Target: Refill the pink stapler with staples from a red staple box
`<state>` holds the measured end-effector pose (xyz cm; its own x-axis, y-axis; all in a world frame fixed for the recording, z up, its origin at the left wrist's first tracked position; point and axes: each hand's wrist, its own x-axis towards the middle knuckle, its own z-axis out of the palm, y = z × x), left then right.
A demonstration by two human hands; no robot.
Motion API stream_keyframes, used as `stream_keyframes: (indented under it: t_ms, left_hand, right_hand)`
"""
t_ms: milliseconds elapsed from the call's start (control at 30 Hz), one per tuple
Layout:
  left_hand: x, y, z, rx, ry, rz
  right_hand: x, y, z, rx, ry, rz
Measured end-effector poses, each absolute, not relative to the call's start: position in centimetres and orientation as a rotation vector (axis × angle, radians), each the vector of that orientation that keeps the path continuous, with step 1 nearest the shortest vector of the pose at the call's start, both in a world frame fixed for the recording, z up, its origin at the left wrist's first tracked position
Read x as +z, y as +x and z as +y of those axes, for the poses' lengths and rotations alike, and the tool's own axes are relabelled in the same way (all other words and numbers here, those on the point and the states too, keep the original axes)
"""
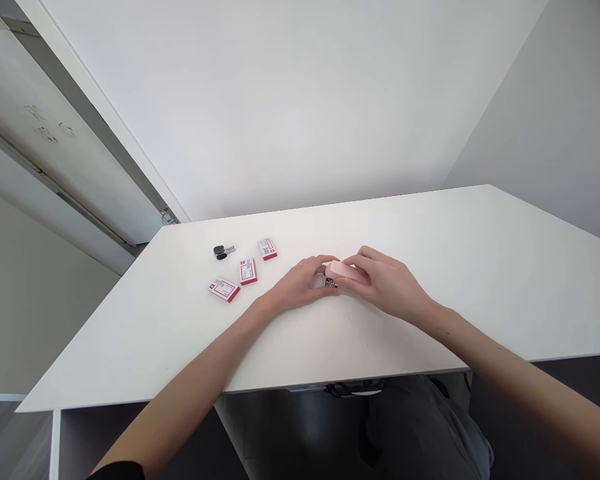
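Near the middle of the white table (405, 227), my right hand (387, 280) is closed around a pink object (344, 270) that looks like a small stapler. Its rounded end points left, toward my other hand. Resting on the tabletop, my left hand (303, 283) is curved with thumb and fingers apart. Its fingertips reach the end of the pink stapler. Below that end, between the hands, is a small speckled dark and silvery patch (331, 283), too small to make out. The right fingers hide much of the stapler.
Left of my hands lie three small white and red boxes, one at the back (267, 249), one in the middle (248, 271) and one nearer me (224, 289). Behind them is a black and metal staple remover (223, 252). A white wall (300, 100) rises behind the table.
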<state>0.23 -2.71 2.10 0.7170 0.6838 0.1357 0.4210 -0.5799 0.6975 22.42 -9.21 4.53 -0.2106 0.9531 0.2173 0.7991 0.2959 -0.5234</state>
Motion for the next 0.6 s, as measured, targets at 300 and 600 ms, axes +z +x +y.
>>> stream_keyframes:
  t_ms: [300, 600]
  left_hand:
    - [1.6, 0.0, -2.5, 0.558, 2.341, 0.911]
    - [0.8, -0.1, -2.0, 0.665, 2.460, 1.091]
  right_hand:
    - [2.3, 23.3, -10.3, 0.468, -1.529, -1.967]
    - [0.8, 25.9, -11.5, 0.717, -1.459, -1.818]
